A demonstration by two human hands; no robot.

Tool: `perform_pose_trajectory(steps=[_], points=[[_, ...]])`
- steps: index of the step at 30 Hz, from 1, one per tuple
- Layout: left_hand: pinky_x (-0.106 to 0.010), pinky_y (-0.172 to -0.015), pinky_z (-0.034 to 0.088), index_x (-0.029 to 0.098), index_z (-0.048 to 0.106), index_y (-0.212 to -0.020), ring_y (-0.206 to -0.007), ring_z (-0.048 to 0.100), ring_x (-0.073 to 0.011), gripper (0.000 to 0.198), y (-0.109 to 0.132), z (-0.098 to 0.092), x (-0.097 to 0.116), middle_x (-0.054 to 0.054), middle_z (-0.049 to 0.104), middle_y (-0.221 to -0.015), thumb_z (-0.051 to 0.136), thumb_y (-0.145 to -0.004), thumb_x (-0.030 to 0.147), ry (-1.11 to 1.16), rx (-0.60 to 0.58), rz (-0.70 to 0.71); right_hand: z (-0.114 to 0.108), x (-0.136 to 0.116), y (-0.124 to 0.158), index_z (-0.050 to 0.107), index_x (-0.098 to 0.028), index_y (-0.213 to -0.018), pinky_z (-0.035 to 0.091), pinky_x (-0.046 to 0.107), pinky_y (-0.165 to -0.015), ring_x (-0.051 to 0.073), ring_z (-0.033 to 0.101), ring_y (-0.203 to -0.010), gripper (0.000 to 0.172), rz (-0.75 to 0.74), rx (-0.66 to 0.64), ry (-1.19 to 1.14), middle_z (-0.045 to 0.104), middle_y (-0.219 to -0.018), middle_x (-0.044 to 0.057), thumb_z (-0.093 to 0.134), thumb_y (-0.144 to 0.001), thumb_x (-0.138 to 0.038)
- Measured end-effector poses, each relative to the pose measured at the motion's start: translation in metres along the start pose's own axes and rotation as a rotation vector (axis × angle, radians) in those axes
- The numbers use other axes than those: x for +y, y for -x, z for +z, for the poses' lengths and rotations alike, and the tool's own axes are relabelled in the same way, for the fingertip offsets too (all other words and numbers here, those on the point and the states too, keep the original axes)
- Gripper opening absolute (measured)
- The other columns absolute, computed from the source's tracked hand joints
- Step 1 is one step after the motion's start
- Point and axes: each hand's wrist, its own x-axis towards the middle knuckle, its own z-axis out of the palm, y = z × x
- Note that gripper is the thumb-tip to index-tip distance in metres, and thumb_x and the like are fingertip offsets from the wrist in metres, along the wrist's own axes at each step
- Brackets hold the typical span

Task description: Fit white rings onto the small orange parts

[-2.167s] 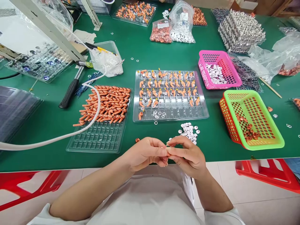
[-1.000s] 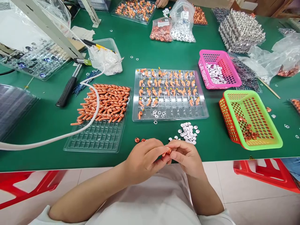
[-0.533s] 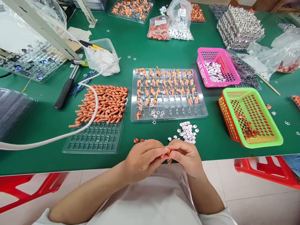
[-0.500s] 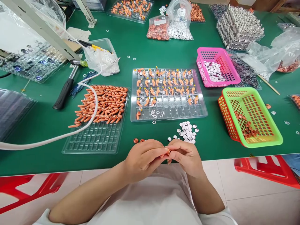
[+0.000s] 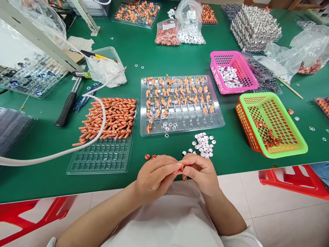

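My left hand and my right hand meet at the near edge of the green table, fingers pinched together on one small orange piece. Just beyond the fingers lies a scatter of small white discs. Two small orange rings rest by my left hand. A clear compartment tray holding several orange curved parts sits straight ahead. A second clear tray on the left carries a heap of orange stems.
A green-and-orange basket with orange bits stands at right, a pink basket of white discs behind it. A hammer, a white hose and a plastic box lie left. Bags and stacked grey parts line the back.
Both hands stay pinched on the small orange piece at the table edge, fingers shifting slightly. The view has dipped and drifted, so the table contents sit a little lower and further left.
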Motion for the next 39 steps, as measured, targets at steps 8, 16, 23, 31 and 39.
perform_pose_trajectory(steps=[8,16,23,31,39], points=[[-0.027,-0.069,0.060,0.022,0.061,-0.121,-0.079,0.073,-0.0170,0.038,0.000,0.002,0.002,-0.006,0.077,-0.087,0.059,-0.088,0.003,-0.006,0.047,0.008,0.001,0.005,0.002,0.076,-0.027,-0.109,0.056,0.019,-0.046,0.009,0.060,-0.061,0.023,0.025,-0.084,-0.064,0.057,-0.085,0.000,0.074,-0.086,-0.027],[-0.026,-0.061,0.054,0.015,0.064,-0.115,-0.066,0.063,-0.0142,0.031,0.001,0.004,0.000,-0.005,0.074,-0.077,0.061,-0.087,0.002,-0.037,0.082,0.059,0.004,0.009,0.004,0.075,-0.027,-0.112,0.054,0.020,-0.046,0.008,0.061,-0.056,0.022,-0.020,-0.096,-0.064,0.059,-0.086,0.000,0.070,-0.090,-0.028],[-0.027,-0.056,0.050,0.012,0.065,-0.114,-0.061,0.057,-0.0147,0.027,0.003,0.002,0.002,-0.003,0.068,-0.067,0.062,-0.089,0.005,-0.112,0.070,0.079,0.006,0.005,0.004,0.079,-0.024,-0.103,0.049,0.021,-0.041,0.009,0.058,-0.050,0.021,-0.010,-0.031,-0.006,0.063,-0.078,0.002,0.072,-0.088,-0.036],[-0.028,-0.059,0.051,0.015,0.063,-0.119,-0.065,0.059,-0.0152,0.031,0.007,0.006,0.003,-0.003,0.070,-0.071,0.060,-0.090,0.004,-0.086,0.078,0.042,0.011,0.006,0.007,0.075,-0.021,-0.095,0.050,0.021,-0.041,0.010,0.059,-0.050,0.019,-0.035,-0.013,0.005,0.065,-0.076,0.002,0.067,-0.091,-0.038],[-0.029,-0.075,0.056,0.022,0.064,-0.126,-0.084,0.067,-0.0178,0.042,0.006,-0.001,0.006,-0.007,0.074,-0.095,0.075,-0.086,0.031,0.196,-0.065,-0.348,0.001,-0.009,0.006,0.066,-0.022,-0.111,0.054,0.026,-0.062,0.015,0.066,-0.070,0.017,-0.502,0.009,0.785,0.075,-0.086,0.005,0.060,-0.095,-0.020]])
